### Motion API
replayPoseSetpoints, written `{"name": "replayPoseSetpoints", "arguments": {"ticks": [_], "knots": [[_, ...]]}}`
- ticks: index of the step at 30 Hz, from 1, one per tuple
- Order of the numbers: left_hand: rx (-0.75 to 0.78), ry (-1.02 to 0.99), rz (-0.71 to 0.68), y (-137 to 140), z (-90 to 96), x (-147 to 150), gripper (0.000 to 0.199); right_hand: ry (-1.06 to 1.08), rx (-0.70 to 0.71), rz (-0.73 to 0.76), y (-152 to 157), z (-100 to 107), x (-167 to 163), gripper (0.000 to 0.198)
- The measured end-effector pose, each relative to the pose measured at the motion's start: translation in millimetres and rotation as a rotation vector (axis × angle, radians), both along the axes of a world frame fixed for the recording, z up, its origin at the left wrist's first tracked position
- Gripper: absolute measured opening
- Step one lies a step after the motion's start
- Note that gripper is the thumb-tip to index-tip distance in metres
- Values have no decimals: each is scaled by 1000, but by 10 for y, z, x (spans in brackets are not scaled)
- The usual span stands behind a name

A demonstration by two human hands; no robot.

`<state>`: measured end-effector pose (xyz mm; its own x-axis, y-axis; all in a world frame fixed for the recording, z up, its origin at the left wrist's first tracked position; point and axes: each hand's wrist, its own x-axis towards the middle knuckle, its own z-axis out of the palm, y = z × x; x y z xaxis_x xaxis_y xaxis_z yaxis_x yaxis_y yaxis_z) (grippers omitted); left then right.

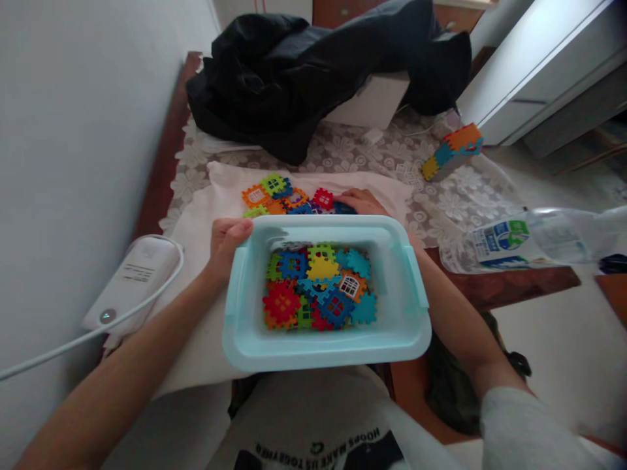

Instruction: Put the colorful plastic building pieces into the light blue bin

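A light blue plastic tub [326,352] is held tilted in front of my body. In it lie interlocking building tiles [323,267] in red, blue, green, yellow and orange, some with window shapes. The left hand [230,241] grips the tub's upper left corner, thumb on the rim. Beyond the tub, my right hand [362,201] reaches over a loose pile of tiles [277,196] on the white cloth. Its fingers stretch out beside a red tile [323,198] and a dark blue piece. The tub's rim hides part of that hand and of the pile.
A built block of tiles [453,153] stands on the lace tablecloth at the back right. A clear plastic bottle [539,238] lies at the right edge. On the left is a white power device [140,281] with a cable. Black fabric [313,65] covers the back.
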<state>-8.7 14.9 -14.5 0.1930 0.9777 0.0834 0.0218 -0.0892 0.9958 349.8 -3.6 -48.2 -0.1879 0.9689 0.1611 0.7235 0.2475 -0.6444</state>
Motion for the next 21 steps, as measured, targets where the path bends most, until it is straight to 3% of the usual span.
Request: {"name": "replayPoseSetpoints", "arguments": {"ticks": [2, 4, 7, 12, 18, 21], "knots": [[-7, -8, -10, 0, 13, 6, 62, -144, -21, 46, 9, -82, -4, 40], [-9, -13, -4, -5, 28, 14, 58, -153, 15, 55, -15, -114, -21, 36], [-10, -23, 7, -15, 34, 18, 57, -70, 77, 79, -48, -105, -31, 31], [-15, 4, 3, -18, 1, -3, 59, 93, 8, 120, -37, 17, -29, 37], [-17, 2, -26, -18, 15, -18, 64, 318, -57, 29, -99, 137, -106, 31], [-20, -9, -39, -24, 25, -18, 66, 348, -24, -31, -124, 133, -131, 34]]}}
